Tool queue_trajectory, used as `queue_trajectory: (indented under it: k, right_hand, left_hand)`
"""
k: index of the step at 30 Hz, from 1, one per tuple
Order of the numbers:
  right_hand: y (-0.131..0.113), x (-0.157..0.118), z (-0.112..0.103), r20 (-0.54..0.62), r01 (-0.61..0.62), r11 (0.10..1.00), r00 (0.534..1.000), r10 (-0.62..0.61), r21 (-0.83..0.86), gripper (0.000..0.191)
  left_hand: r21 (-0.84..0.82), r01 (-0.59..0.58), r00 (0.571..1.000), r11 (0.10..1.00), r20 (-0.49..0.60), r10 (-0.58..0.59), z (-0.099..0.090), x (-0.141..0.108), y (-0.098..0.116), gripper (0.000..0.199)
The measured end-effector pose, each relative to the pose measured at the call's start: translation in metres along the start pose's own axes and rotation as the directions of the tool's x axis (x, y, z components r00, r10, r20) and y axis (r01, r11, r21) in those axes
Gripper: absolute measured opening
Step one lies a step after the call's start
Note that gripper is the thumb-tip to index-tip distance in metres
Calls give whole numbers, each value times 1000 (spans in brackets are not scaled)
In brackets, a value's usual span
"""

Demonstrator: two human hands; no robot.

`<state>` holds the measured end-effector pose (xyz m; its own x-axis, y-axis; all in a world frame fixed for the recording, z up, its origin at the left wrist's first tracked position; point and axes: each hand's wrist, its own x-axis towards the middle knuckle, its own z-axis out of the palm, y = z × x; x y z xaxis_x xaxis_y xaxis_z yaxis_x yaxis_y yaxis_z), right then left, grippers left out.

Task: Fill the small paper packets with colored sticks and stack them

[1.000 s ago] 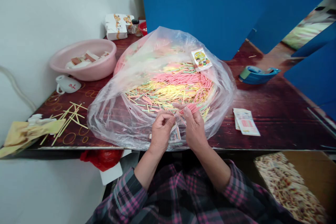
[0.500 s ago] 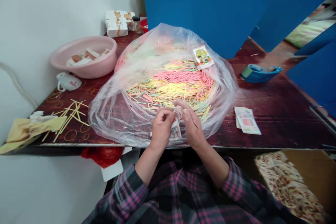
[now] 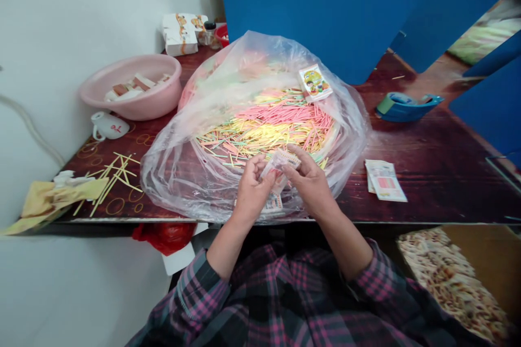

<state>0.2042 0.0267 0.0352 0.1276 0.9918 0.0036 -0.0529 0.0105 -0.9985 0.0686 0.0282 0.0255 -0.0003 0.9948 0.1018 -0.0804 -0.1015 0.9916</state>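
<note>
Basically, a small clear packet (image 3: 287, 158) is pinched by the left hand (image 3: 249, 195) and right hand (image 3: 315, 190) near mid-frame, how full can't be told; tons of coloured sticks (image 3: 266, 133) are left loose in the plastic bag (image 3: 171, 173) and printed slips (image 3: 387, 181) are parked centre-right

From my feed, I see the person wears a dark plaid shirt (image 3: 285, 303), black and grey-blue crossed with pink-purple bands. The left sleeve (image 3: 378, 276) shows at four o'clock, the right sleeve (image 3: 199, 287) at seven, both ending below the elbow. Both hands are bare, ungloved.
</note>
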Motion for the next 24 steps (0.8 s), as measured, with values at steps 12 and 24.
queue_trajectory:
  k: [12, 24]
  right_hand:
    - [-2, -14, -35, -73, 19, 992, 997, -28, -121, 31]
    - [14, -8, -210, -318, -163, 442, 898, -303, -882, 33]
  left_hand:
    - [296, -102, 985, 950, 163, 55, -9, -14, 15, 46]
    - [823, -488, 872, 290, 450, 192, -48, -15, -22, 21]
